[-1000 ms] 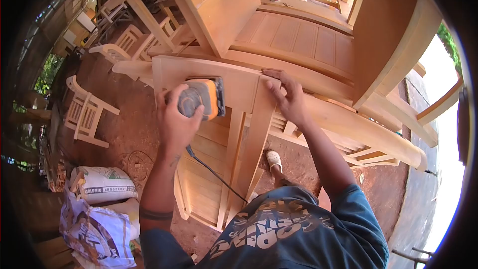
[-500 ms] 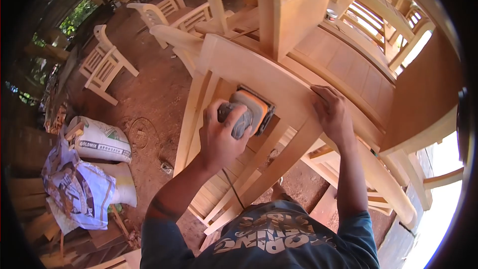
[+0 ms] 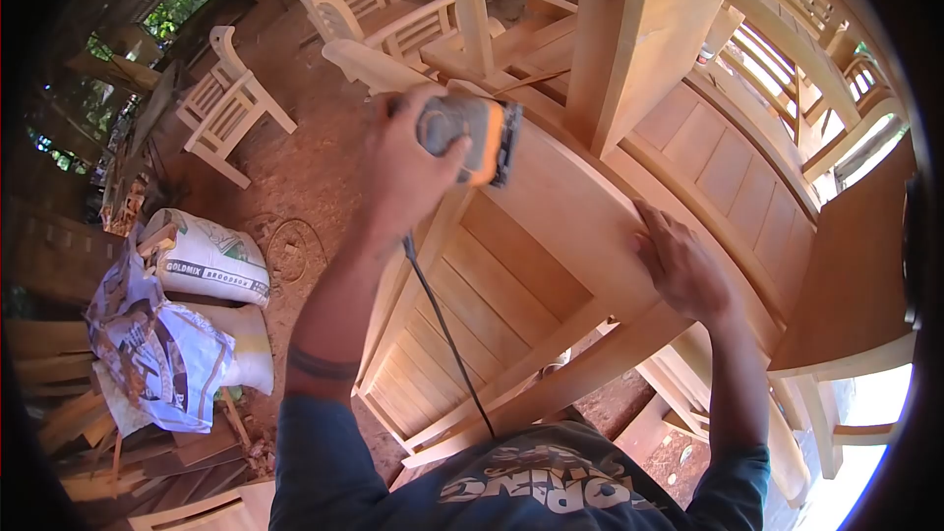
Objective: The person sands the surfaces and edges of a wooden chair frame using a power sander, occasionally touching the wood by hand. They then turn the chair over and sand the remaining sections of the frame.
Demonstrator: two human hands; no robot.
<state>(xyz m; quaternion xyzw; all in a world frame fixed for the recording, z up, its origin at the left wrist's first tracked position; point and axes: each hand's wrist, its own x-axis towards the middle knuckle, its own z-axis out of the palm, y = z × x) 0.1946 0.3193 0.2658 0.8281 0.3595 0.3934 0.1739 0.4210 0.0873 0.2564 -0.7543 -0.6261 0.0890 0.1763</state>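
My left hand (image 3: 401,162) is wrapped around the grey and orange electric sander (image 3: 479,142), which is tilted over the far end of a curved wooden board (image 3: 565,202). A black cord (image 3: 444,320) trails from the sander back toward my body. Farther along the same board, my right hand (image 3: 685,265) rests on its edge with the fingers stretched out flat, holding nothing. Below the board is the slatted panel (image 3: 462,300) of the pale wooden furniture frame, partly behind my left arm.
Beside the board stands a thick wooden post (image 3: 654,29), next to another panelled piece (image 3: 733,152). A small wooden chair (image 3: 231,103) and an armchair (image 3: 369,15) stand on the dirt floor. Filled sacks (image 3: 202,261) sit at the left above stacked wood offcuts (image 3: 147,472).
My left hand has carried the sander up and away along the board to its far end, uncovering the slatted panel. My right hand stays on the board's edge, its fingers now flatter.
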